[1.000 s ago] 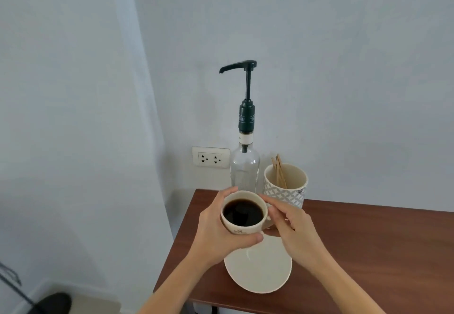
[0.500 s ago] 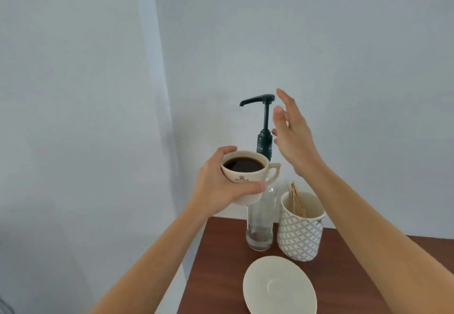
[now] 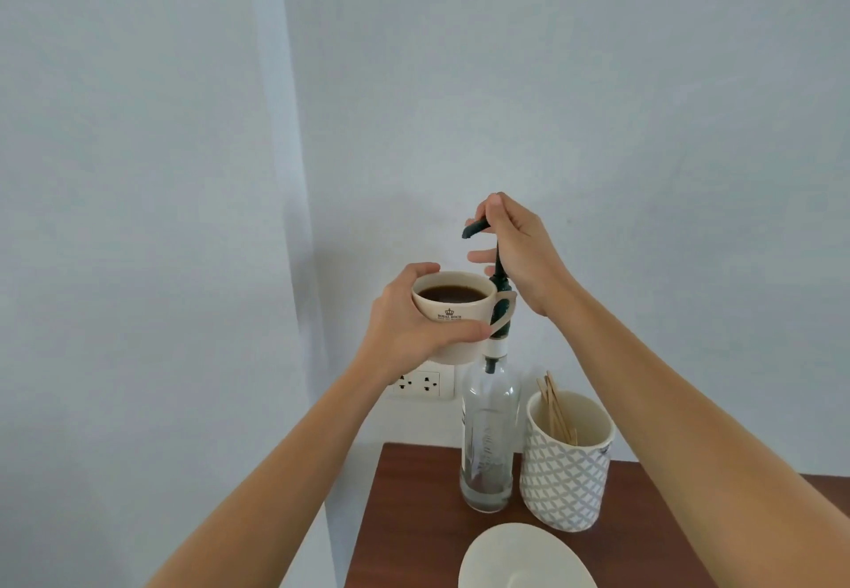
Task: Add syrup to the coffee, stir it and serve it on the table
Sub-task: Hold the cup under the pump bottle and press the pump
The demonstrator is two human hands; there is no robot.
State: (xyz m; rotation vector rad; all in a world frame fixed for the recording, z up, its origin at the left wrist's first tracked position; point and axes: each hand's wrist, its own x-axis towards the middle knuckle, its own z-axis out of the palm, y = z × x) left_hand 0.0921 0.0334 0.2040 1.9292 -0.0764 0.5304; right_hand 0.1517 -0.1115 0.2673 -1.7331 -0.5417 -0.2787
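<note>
No syrup shows yet: left hand (image 3: 409,325) grips the cup (image 3: 453,311) under the spout, right hand (image 3: 515,251) grasps the pump (image 3: 476,229); stirring, serving remain.

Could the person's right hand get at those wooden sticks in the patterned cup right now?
Probably not at once: the right hand is closed on the pump head. Once it lets go, the sticks stand in the open-topped patterned cup just below, with nothing covering them.

Both forearms bare, no sleeves in view; hands (image 3: 414,325) ungloved, no rings or watch.
</note>
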